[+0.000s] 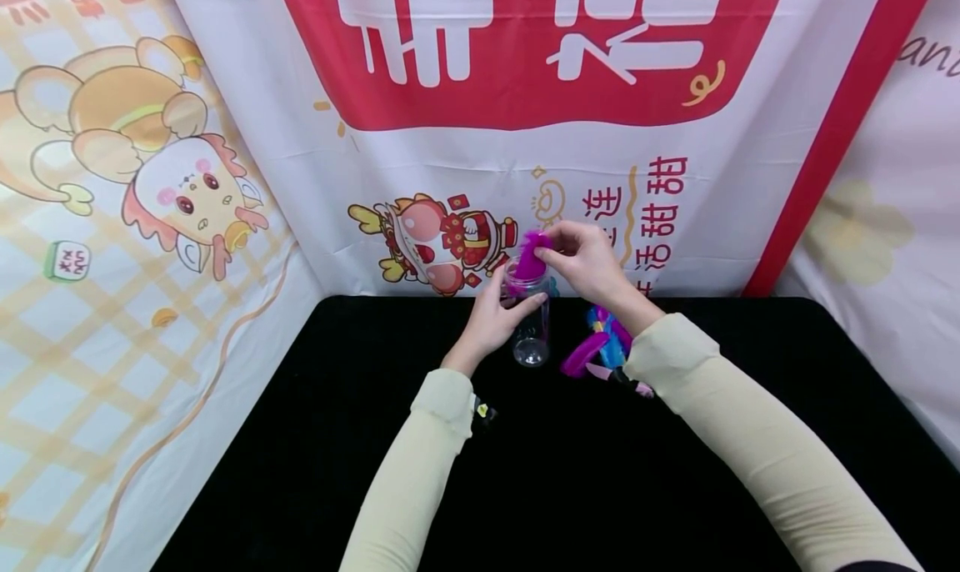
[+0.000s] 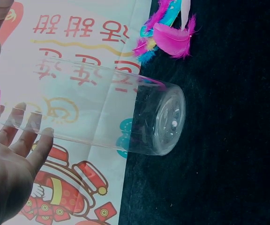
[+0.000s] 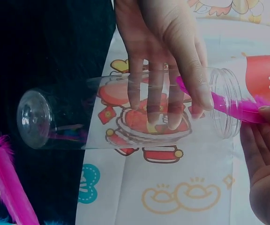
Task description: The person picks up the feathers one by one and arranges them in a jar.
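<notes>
A clear plastic jar (image 1: 531, 338) with a threaded mouth is tilted above the black table. My left hand (image 1: 491, 318) grips it near the neck, the thumb on one side and the fingers spread along the other, as the right wrist view shows. Between thumb and fingers my right hand (image 1: 588, 262) pinches a magenta feather (image 3: 240, 110). One end of this feather reaches through the jar's mouth and down inside the neck; the fluffy part is still outside. Through the transparent wall, the lower part of the jar (image 2: 165, 122) shows no feathers lying in it.
Beneath my right forearm lies a small pile of magenta, blue and pale pink feathers (image 1: 592, 351) on the black table (image 1: 570, 489). A printed white cloth with red (image 1: 525, 97) hangs just behind the table's far edge; a patterned cloth (image 1: 112, 305) hangs at the left.
</notes>
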The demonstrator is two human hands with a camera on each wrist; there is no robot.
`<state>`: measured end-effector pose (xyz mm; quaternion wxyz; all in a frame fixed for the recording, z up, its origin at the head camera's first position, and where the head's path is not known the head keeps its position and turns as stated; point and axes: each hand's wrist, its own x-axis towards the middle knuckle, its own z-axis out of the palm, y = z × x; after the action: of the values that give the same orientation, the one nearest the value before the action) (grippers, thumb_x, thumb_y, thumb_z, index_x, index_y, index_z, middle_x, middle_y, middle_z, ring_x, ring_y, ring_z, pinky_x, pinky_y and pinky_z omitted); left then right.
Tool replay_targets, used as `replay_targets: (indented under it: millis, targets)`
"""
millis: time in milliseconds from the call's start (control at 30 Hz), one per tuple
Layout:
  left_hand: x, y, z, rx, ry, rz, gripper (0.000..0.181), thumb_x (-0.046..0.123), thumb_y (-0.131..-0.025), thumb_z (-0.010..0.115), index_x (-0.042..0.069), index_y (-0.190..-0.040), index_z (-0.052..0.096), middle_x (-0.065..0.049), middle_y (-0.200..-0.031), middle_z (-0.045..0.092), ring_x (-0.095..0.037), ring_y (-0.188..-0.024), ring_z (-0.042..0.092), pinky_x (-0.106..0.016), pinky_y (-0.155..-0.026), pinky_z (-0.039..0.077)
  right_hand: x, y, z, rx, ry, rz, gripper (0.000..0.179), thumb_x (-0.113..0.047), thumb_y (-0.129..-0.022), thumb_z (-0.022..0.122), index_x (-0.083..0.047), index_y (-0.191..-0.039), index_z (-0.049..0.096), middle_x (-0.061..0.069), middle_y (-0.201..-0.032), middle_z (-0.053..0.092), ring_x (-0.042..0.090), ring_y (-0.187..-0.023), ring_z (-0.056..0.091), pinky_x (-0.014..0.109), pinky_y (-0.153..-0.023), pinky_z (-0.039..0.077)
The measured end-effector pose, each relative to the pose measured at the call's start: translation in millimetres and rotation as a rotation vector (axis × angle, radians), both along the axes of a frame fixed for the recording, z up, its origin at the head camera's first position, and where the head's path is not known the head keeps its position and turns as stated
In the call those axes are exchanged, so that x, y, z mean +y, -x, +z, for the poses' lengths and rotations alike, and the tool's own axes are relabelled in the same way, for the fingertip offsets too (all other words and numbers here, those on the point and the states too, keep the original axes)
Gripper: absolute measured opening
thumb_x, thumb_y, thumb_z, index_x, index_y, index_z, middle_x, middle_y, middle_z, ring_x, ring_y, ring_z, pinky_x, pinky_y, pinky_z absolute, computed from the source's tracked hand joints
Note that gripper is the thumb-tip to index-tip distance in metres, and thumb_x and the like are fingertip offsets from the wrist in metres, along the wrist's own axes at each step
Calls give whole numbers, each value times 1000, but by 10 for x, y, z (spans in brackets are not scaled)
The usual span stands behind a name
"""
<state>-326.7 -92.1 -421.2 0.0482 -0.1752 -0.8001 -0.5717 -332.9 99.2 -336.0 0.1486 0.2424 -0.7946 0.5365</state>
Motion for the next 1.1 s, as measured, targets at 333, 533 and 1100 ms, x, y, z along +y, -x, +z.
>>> replay_targets:
  millis: [333, 533, 1100]
  targets:
    - [4, 7, 2, -11, 10, 14, 76, 49, -93, 74, 23, -154, 37, -5, -145, 54, -25, -130, 56, -43, -108, 49, 0, 36, -2, -25, -65, -14, 13, -10, -94, 76, -4, -105, 75, 11, -101, 74, 21, -85, 69, 25, -73, 56]
    - [7, -3, 7, -4, 18, 14, 75, 48, -93, 74, 22, -154, 37, -6, -144, 55, -25, -129, 57, -43, -107, 49, -3, 35, 25, -38, -96, -15, 16, -10, -94, 76, -3, -108, 75, 12, -101, 74, 21, -86, 69, 29, -75, 57]
    - [14, -11, 13, 6, 14, 15, 75, 41, -94, 75, 16, -154, 38, -8, -145, 53, -28, -128, 55, -52, -108, 47, -9, 24, 50, -52, -123, 22, 13, -11, -94, 76, -2, -103, 76, 12, -98, 75, 21, -87, 71, 26, -74, 56]
